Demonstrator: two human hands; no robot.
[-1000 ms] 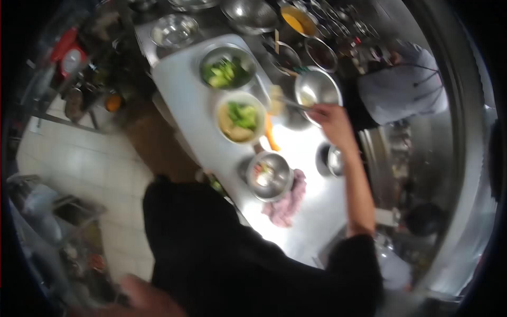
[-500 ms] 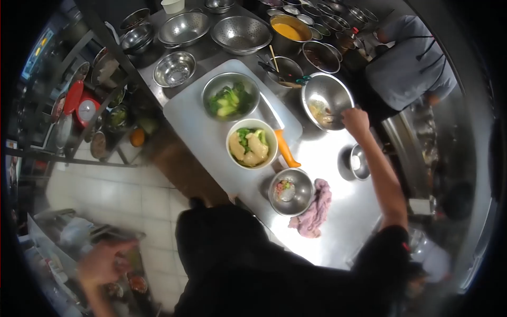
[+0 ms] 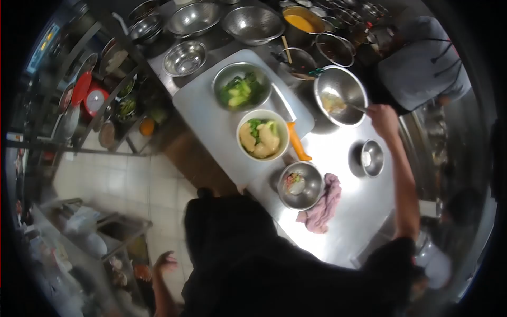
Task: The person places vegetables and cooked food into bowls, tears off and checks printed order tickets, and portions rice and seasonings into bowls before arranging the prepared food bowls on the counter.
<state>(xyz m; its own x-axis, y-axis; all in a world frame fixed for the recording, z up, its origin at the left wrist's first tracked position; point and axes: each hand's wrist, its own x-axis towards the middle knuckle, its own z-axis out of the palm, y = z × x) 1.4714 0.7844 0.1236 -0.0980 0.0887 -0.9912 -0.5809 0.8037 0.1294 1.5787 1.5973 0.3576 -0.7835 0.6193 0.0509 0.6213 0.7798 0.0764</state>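
My right hand is closed around the thin handle of a metal spoon. Its far end dips into pale yellowish food in a large steel bowl, tilted at the right of the table. Low at the left, away from the table, my left hand hangs with bent fingers apart and nothing in it. Nearer me stand a white bowl of pale pieces with greens, a steel bowl with chopped bits, and a small steel bowl with something white.
A white cutting board carries a steel bowl of greens and an orange-handled knife. A pink cloth lies crumpled in front. Colanders and a pot of orange liquid stand behind. Another person is at the right.
My left hand has swung from the far lower left toward my body. My right hand has shifted slightly back from the bowl's rim with the spoon. The whole view has shifted a little.
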